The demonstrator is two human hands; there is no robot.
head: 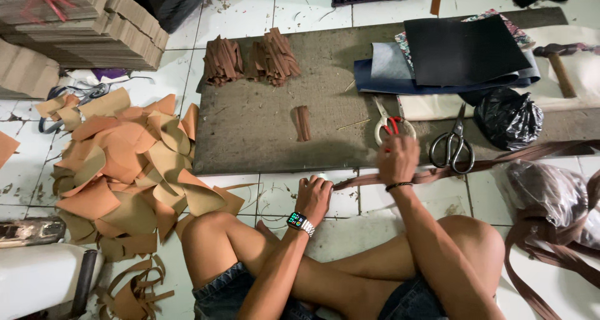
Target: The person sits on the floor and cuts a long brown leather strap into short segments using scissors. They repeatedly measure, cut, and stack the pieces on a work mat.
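I sit cross-legged on a tiled floor. My left hand, with a watch on its wrist, pinches the end of a long brown strap that runs off to the right. My right hand reaches onto the worn brown board and closes around white-handled snips with a red spring. Large grey scissors lie just right of that hand. A short cut strap piece lies mid-board, and two piles of cut brown strips sit at the board's far edge.
A heap of tan leather offcuts lies to my left, stacked cardboard beyond it. Dark sheets, a hammer and a black bag sit at the right. More brown strap spills from a clear bag.
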